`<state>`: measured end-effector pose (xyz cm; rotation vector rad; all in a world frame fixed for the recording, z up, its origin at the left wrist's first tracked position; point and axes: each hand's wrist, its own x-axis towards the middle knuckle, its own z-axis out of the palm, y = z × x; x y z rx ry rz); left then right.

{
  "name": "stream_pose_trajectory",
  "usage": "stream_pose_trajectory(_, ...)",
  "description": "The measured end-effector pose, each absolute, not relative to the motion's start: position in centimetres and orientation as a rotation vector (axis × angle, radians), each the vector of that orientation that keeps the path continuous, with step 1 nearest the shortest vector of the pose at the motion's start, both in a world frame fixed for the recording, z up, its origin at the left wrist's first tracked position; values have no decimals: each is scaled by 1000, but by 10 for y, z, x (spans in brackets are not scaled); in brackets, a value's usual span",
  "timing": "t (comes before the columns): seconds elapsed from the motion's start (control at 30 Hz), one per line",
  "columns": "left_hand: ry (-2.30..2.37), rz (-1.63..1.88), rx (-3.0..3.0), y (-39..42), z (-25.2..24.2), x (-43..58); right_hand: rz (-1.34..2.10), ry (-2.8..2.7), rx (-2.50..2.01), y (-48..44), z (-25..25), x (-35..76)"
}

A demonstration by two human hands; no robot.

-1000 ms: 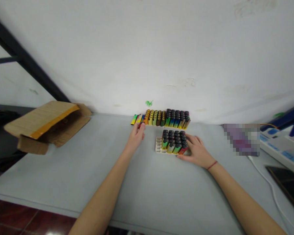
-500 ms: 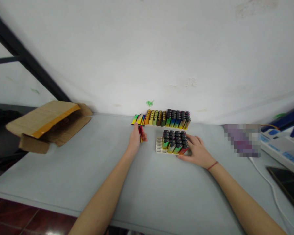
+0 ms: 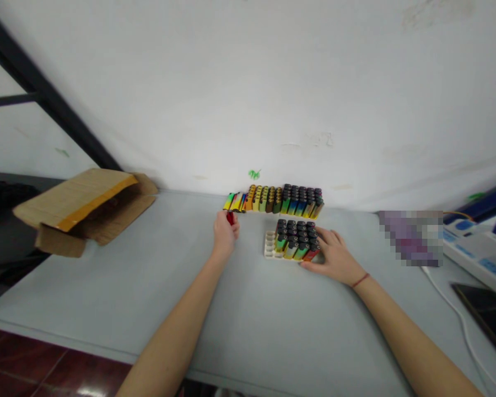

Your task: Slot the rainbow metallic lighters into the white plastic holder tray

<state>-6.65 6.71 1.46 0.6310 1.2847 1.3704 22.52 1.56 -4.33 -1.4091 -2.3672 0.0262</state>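
My left hand (image 3: 225,236) is closed around a lighter; only its red upper part (image 3: 230,217) shows above the fist, the rest being hidden by my fingers. Just beyond that hand, several colourful lighters (image 3: 233,202) lie flat on the table. A white holder tray (image 3: 269,244) carries rows of upright lighters with black tops (image 3: 297,235), and bare slots show along its left side. My right hand (image 3: 335,260) grips the tray's right end, thumb at the front corner and fingers along the far side.
Against the wall stand blocks of upright lighters, orange and yellow ones (image 3: 261,199) and black-topped ones (image 3: 301,200). An open cardboard box (image 3: 91,204) lies at left. On the right are a white power strip (image 3: 479,248), a cable (image 3: 458,311) and a dark phone (image 3: 485,314).
My left hand has turned and drawn slightly left, so the lighter it holds is more covered by the fingers. My right hand stays on the tray.
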Motion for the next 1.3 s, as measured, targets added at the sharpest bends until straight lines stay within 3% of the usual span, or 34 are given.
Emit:
stream_pose_trajectory(0.63, 1252, 1368, 707, 60, 15, -60, 22, -2378, -1414, 16, -43, 226)
stream_pose_trajectory(0.87, 987, 1199, 1154, 50, 5, -45, 22, -2379, -1411, 16, -44, 226)
stream_pose_trajectory(1.07, 909, 1021, 1759, 37, 29, -57, 28, -2375, -1421, 15, -43, 225)
stream_pose_trajectory(1.3, 898, 822, 1856, 37, 40, -63, 59, -2389, -1438, 15, -38, 224)
